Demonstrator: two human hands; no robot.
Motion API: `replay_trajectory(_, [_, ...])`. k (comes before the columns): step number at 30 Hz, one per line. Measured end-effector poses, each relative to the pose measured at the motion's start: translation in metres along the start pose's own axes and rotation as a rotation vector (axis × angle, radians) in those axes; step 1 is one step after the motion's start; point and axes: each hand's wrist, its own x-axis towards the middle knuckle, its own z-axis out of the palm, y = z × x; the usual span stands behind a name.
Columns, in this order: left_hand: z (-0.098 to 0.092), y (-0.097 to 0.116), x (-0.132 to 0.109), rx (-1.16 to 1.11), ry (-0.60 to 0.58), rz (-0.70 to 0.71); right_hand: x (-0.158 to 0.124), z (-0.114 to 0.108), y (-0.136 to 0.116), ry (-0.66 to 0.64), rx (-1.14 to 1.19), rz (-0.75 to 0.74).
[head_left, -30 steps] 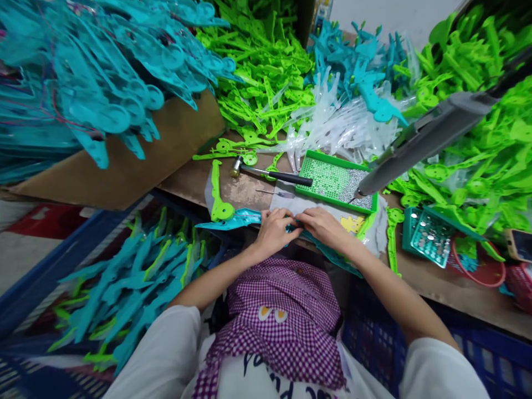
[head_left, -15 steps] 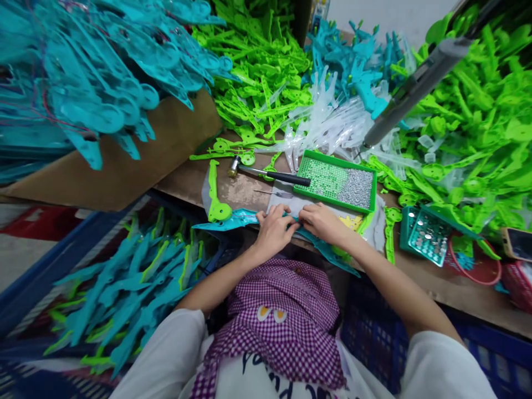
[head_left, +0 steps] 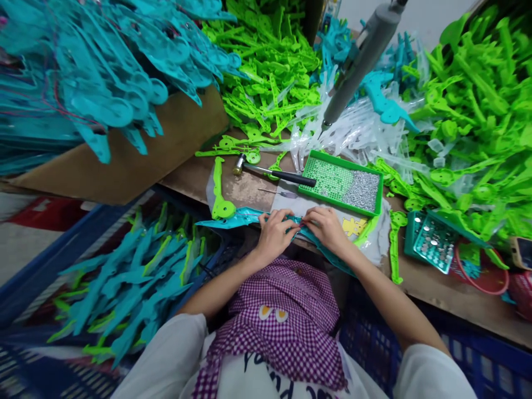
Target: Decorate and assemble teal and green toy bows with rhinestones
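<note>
A long teal plastic part (head_left: 241, 219) lies along the front edge of the bench, in front of my body. My left hand (head_left: 277, 233) is closed on its middle, thumb and fingers pinched together. Right beside it, my right hand (head_left: 327, 227) has its fingertips pressed together over the same part. The two sets of fingertips nearly meet, and a thin reddish strand, perhaps a wire, shows between them. My fingers hide the middle of the part. A lime-green plastic piece (head_left: 223, 208) lies near its left end.
Behind my hands are a hammer (head_left: 282, 175), a thin pointed tool (head_left: 277, 192) and a green tray (head_left: 305, 191) of small metal pieces. A grey electric screwdriver (head_left: 357, 64) hangs above. Lime-green parts (head_left: 469, 111) pile up right; teal parts (head_left: 120, 288) fill a crate left.
The hanging screwdriver has swung to the left and stands more upright. My fingertips have shifted slightly on the teal part, and the reddish strand now shows. The whole view has moved a little.
</note>
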Motion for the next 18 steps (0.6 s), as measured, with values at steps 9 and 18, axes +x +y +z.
replay_trajectory(9, [0.000,-0.005,-0.004,-0.023,-0.007,0.056,0.006,-0.002,-0.009,-0.052,-0.128,-0.001])
replay_trajectory(18, [0.006,-0.011,-0.006,-0.042,0.012,0.051,0.004,0.010,0.004,0.006,0.168,0.093])
